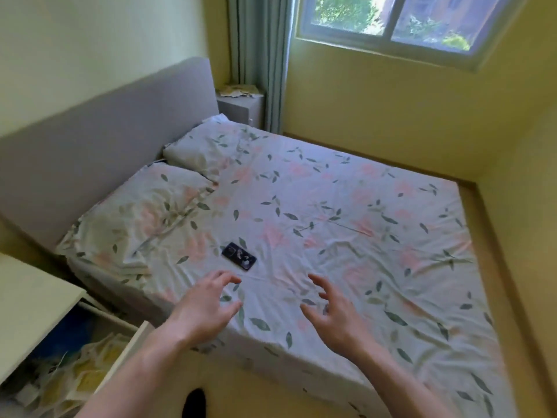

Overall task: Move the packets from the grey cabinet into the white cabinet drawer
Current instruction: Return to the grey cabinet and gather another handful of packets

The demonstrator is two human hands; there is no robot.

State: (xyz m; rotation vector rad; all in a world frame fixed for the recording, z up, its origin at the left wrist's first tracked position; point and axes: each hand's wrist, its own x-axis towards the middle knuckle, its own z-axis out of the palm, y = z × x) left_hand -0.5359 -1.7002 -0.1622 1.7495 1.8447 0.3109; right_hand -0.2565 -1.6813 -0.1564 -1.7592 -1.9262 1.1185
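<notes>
1. The left hand (pixel 205 306) is held out over the near edge of the bed (pixel 346 236), fingers spread and loosely bent, holding nothing.
2. The right hand (pixel 337 315) is held out beside it, well apart from the left, fingers spread wide and also holding nothing.
3. The grey cabinet (pixel 241 108) stands in the far corner, between the grey headboard (pixel 105 140) and the curtain (pixel 262 55), beyond the bed.
4. On top of the grey cabinet lies a small heap of packets (pixel 239 89), pale and crumpled; how many cannot be told.
5. The white cabinet (pixel 33 300) stands at the lower left, just beside the bed, with its drawer (pixel 126 351) pulled open.
6. Inside the drawer lies a jumble of pale and yellow packets (pixel 84 366) over something blue; the details are blurred.
7. A dark phone (pixel 239 256) lies flat on the floral sheet, just beyond the left hand's fingertips and not touched by them.
8. Two pillows (pixel 168 203) in the same floral cloth lie against the headboard.
9. A window (pixel 388 22) above the far wall shows green trees outside.
</notes>
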